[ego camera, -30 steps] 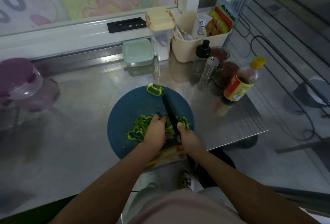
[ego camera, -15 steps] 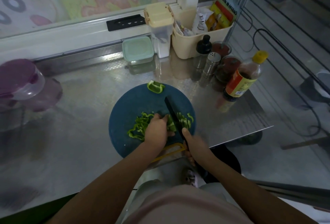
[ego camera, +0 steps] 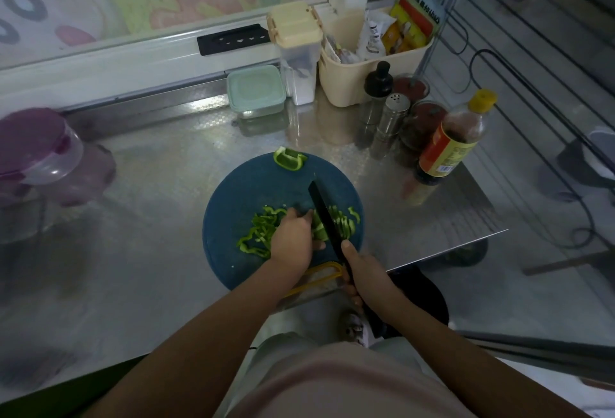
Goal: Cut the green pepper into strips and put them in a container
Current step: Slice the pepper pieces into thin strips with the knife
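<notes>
Overhead, from the head camera: a person slices green pepper on a round blue cutting board (ego camera: 248,186) set at the near edge of a steel counter (ego camera: 159,171). The left hand (ego camera: 294,238) lies knuckles-up on the board, fingers curled down and pressing on the uncut pepper piece (ego camera: 318,232), fingertips just beside the blade. The right hand (ego camera: 364,271) is wrapped round the handle of a black knife (ego camera: 321,209), with 1 finger laid forward along the top of the handle. The blade points away from the person, angled toward the far left, its tip over bare board. Whether the edge touches the pepper cannot be told.

Cut strips (ego camera: 258,234) lie in a loose pile on the board, left of the left hand, and a row of slices (ego camera: 344,221) lies right of the blade. 1 larger pepper chunk (ego camera: 289,158) sits apart on the board's far rim. A yellow loop handle (ego camera: 319,277) shows at the board's near edge, between the 2 wrists.

At the back of the counter, against the window frame, stands a mint-lidded box (ego camera: 256,89), lid on, well apart from the board. Beside it are a clear dispenser (ego camera: 298,51) with a cream lid and a beige basket (ego camera: 349,88) of packets. Right of the board stand a steel shaker (ego camera: 392,114) and a sauce bottle (ego camera: 452,141) with a yellow cap. A purple-lidded tub (ego camera: 33,148) sits at far left.
</notes>
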Demonstrator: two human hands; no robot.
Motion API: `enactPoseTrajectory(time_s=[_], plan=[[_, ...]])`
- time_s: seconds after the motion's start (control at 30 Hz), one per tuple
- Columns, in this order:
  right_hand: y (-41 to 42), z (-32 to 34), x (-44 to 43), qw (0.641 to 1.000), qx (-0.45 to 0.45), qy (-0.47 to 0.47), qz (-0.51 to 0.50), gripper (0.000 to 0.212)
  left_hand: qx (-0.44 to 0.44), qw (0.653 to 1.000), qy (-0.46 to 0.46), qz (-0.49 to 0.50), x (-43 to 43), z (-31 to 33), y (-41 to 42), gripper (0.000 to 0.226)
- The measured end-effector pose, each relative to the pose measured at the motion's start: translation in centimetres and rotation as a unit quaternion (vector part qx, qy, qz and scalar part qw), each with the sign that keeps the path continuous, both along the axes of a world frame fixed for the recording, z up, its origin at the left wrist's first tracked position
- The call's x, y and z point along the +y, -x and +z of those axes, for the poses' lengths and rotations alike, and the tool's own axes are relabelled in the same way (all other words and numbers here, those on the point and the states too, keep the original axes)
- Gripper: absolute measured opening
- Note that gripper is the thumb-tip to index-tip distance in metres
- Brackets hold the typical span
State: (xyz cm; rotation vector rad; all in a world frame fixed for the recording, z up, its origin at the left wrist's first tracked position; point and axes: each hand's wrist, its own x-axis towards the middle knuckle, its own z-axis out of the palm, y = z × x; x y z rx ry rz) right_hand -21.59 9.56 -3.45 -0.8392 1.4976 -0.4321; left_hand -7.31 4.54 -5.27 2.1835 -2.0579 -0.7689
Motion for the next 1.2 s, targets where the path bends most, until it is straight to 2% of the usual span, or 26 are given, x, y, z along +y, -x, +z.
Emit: enactPoseTrajectory(time_s=[0.13,0.4,0.73,0.87,1.07,1.2], plan=[[-0.4,0.6,0.0,1.0,-0.004,0.018,0.005,0.056,0.013,1.0,0.013,0.009,0.1,0.1,-0.1,0.062],[-0.5,0.5,0.1,0.999,0.014,0.038,0.009,0.056,0.031,0.999,0.018,0.019,0.3,0.3,0.1,0.066],[-0.3,0.4,0.2,0.988,0.092,0.099,0.07,0.056,0.021,0.999,0.022,0.018,0.3,0.1,0.1,0.062],[-0.4,0.2,0.1,0.986,0.105,0.101,0.081,0.062,0.021,0.999,0.025,0.017,0.2,-0.1,0.1,0.055],[-0.7,-0.9,-0.1,0.985,0.127,0.068,0.099,0.049,0.0,1.0,0.027,0.001,0.1,-0.5,0.0,0.053],[-0.7,-1.1,-0.7,0.976,0.146,0.09,0.132,0.059,-0.003,1.0,0.027,-0.011,-0.2,-1.0,-0.2,0.055]])
